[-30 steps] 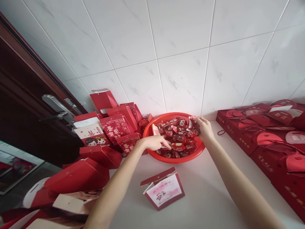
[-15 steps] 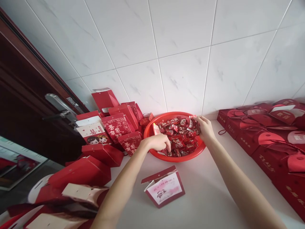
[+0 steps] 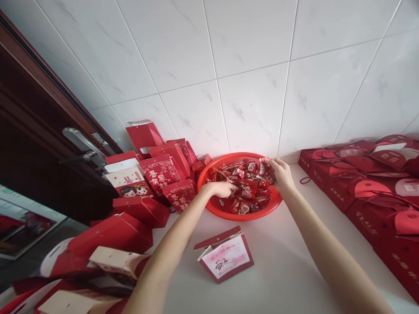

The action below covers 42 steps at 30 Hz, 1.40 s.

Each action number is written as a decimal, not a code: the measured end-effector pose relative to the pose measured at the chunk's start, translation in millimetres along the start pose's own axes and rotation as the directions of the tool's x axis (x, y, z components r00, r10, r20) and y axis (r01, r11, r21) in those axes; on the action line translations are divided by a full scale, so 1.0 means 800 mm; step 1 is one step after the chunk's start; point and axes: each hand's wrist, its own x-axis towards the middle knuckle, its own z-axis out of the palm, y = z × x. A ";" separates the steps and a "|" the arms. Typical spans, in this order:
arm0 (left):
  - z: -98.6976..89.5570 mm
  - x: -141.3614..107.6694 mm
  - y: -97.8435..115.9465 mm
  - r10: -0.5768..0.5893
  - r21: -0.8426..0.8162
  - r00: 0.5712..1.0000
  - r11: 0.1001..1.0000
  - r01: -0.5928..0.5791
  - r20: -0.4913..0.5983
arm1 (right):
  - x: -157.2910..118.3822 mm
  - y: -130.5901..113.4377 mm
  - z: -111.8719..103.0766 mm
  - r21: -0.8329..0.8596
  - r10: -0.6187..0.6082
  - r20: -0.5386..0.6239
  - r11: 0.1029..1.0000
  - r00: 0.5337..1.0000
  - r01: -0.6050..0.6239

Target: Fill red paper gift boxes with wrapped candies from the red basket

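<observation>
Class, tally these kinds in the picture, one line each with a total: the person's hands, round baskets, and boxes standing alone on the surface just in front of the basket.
Left hand and right hand: 2
Red basket: 1
Pink-and-white-fronted box: 1
Total: 4

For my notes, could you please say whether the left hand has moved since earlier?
Yes: the left hand shifted slightly from the near basket rim toward the wall.
</observation>
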 end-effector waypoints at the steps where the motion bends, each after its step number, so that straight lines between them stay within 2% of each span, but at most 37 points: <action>1: -0.003 0.002 -0.003 -0.021 -0.059 1.000 0.998 0.021 -0.003 | 0.000 0.000 0.000 -0.001 -0.001 -0.002 1.000 1.000 0.001; 4: -0.011 0.005 -0.010 -0.084 -0.242 0.996 0.968 0.072 -0.040 | 0.001 0.000 0.000 -0.001 0.003 -0.006 1.000 1.000 -0.003; 7: -0.020 0.003 -0.015 -0.108 -0.391 0.990 0.918 0.063 -0.095 | 0.001 0.000 0.001 -0.001 -0.001 -0.006 1.000 1.000 0.001; 9: -0.025 -0.001 -0.016 -0.142 -0.540 0.983 0.840 0.057 -0.116 | 0.001 -0.001 0.001 -0.004 -0.005 -0.003 1.000 1.000 0.005; 12: -0.030 -0.008 -0.016 -0.211 -0.750 0.973 0.657 0.070 -0.094 | 0.001 0.000 0.001 0.001 -0.002 -0.005 1.000 1.000 0.002; 13: -0.031 -0.010 -0.015 -0.223 -0.780 0.971 0.621 0.075 -0.085 | 0.001 0.000 0.001 0.002 0.000 -0.003 1.000 1.000 0.000; 15: -0.030 -0.012 -0.014 -0.226 -0.782 0.970 0.620 0.073 -0.088 | 0.001 0.000 0.001 -0.004 -0.003 0.003 1.000 1.000 0.003; 19: -0.029 -0.011 -0.009 -0.231 -0.747 0.964 0.662 0.056 -0.133 | 0.001 0.001 0.000 -0.014 -0.006 0.007 1.000 1.000 0.006; 24: -0.032 -0.010 -0.001 -0.197 -0.713 0.952 0.701 -0.031 -0.235 | 0.000 0.000 0.000 -0.035 0.000 0.006 0.999 1.000 0.000; 26: -0.034 -0.012 0.000 -0.171 -0.660 0.955 0.751 -0.035 -0.244 | 0.001 0.000 0.000 -0.037 -0.002 0.013 0.999 1.000 0.002; 28: -0.036 -0.013 0.000 -0.152 -0.553 0.963 0.833 0.003 -0.223 | 0.000 0.000 0.000 -0.024 -0.001 0.019 1.000 1.000 0.001; 31: -0.038 -0.012 -0.001 -0.127 -0.321 0.986 0.943 0.086 -0.111 | -0.001 -0.001 0.000 -0.015 0.012 0.017 1.000 1.000 -0.012; 34: -0.036 -0.003 -0.001 -0.101 -0.081 0.994 0.992 0.098 -0.031 | -0.001 -0.001 0.001 -0.027 0.021 0.009 0.999 1.000 -0.021; 38: -0.030 0.012 -0.001 -0.114 0.063 0.986 0.990 0.123 -0.122 | 0.000 0.000 0.001 -0.035 -0.004 0.025 0.999 1.000 0.005; 42: -0.035 0.011 -0.002 -0.108 0.171 0.969 0.974 0.148 -0.221 | 0.002 0.001 -0.001 -0.028 -0.003 0.025 1.000 1.000 0.003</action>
